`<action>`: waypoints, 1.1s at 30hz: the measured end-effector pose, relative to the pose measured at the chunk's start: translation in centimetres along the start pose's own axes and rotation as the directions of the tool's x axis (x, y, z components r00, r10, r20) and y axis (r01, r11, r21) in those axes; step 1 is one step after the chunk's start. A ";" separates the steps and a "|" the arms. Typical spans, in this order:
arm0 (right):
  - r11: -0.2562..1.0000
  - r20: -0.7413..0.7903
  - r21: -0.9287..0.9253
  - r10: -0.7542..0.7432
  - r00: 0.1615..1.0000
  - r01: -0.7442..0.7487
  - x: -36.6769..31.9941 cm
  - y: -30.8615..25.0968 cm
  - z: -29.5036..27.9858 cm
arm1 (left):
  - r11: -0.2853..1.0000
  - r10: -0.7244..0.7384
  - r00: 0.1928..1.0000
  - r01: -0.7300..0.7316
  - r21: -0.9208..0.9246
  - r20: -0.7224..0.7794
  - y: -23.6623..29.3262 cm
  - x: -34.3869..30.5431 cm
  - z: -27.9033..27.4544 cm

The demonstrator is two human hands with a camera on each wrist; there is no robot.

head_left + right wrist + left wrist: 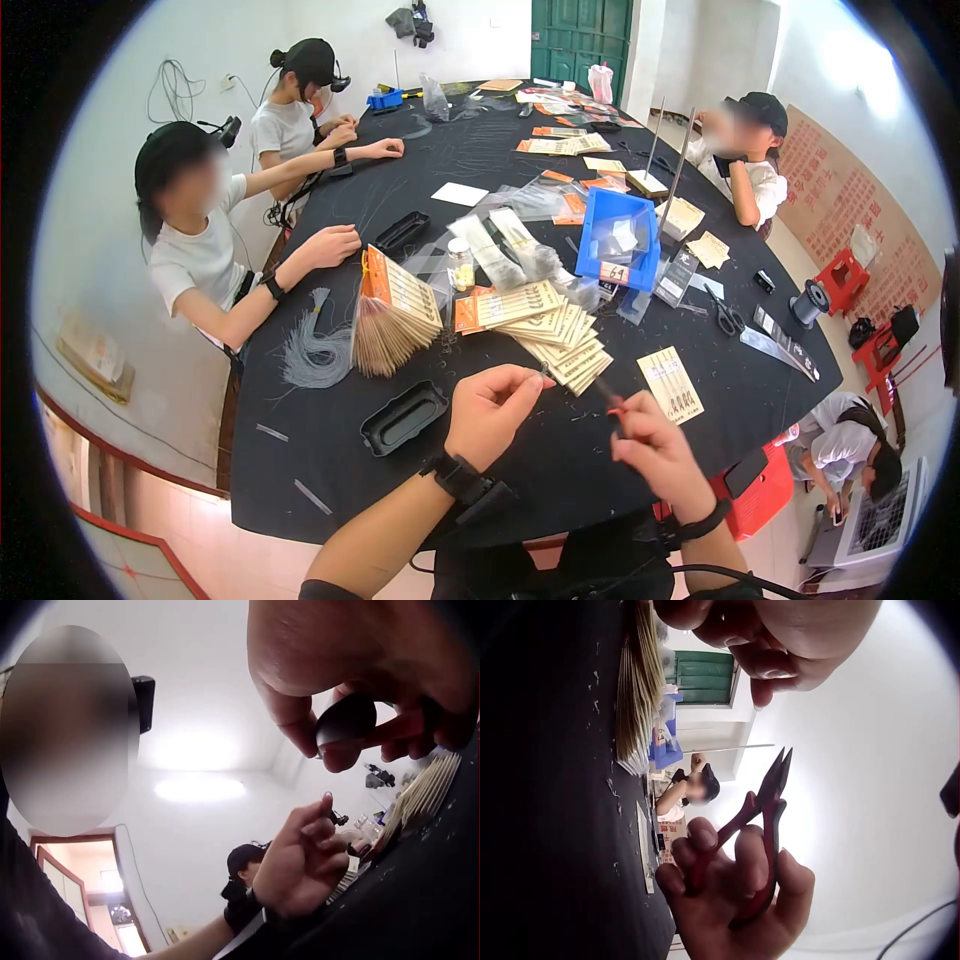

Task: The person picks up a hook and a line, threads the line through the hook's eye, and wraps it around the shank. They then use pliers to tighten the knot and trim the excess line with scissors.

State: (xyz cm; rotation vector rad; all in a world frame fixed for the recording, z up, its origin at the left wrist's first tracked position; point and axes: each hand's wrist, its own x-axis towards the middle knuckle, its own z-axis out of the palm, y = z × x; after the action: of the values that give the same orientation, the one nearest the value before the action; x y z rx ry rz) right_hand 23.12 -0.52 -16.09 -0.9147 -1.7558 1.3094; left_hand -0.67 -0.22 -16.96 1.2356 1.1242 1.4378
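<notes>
My right hand point(655, 450) grips red-handled needle-nose pliers point(771, 796), fingers wrapped about the handles. In the left wrist view the dark pointed jaws stand slightly apart and point upward. My left hand point(497, 412) is to their left, thumb and forefinger brought together on a tiny greyish thing; I cannot tell what it is. Just beyond both hands lies a fanned stack of printed cards point(565, 345). A single card point(670, 385) with several small dark hooks on it lies beyond the right hand.
A black tray point(404, 418) sits left of my left hand, near a bound card bundle point(395, 315) and a wire-like bundle point(318, 350). Scissors point(724, 312), a spool point(808, 303) and a blue bin point(618, 240) stand farther right. Other people sit around the black-covered table point(300, 480).
</notes>
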 end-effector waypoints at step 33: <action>0.759 -0.005 -0.547 -0.424 0.906 0.353 4.4 -2.0 0.7 | 0.965 -0.246 0.867 0.261 0.024 0.433 -0.1 0.6 -0.7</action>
State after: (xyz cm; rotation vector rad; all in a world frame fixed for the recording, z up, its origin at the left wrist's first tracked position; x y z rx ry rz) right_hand 20.20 2.60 -13.61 -0.8319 -2.1089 0.4734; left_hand -1.39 0.30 -17.06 1.2510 0.9071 0.9190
